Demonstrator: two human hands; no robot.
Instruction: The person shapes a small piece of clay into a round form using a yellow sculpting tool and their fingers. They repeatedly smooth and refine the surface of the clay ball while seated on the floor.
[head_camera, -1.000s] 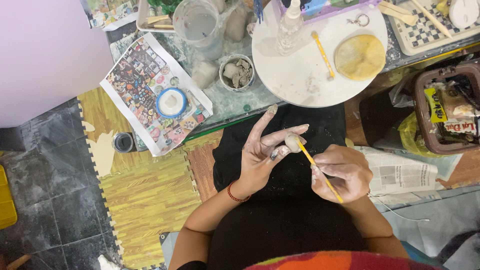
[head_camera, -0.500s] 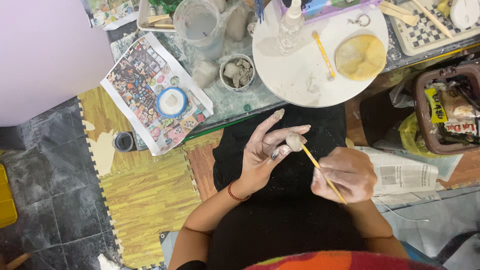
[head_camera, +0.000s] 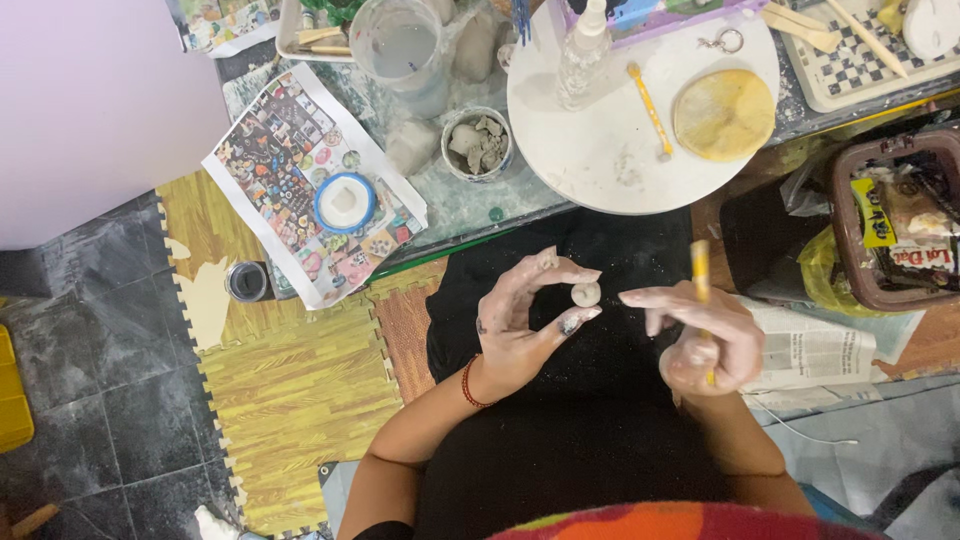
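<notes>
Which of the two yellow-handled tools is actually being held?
The yellow tool in the right hand, held over the lap. The other yellow tool lies untouched on the round white board.

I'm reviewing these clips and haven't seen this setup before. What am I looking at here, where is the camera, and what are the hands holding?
No machine here: a person's two bare hands, filmed from a camera on their head looking down over their lap. The left hand pinches a small pale clay ball in its fingers. The right hand holds a thin yellow stick tool. Above, a round white board carries a yellow disc-shaped sponge and a clear spray bottle; beside it sits a small bowl of grey clay lumps.
</notes>
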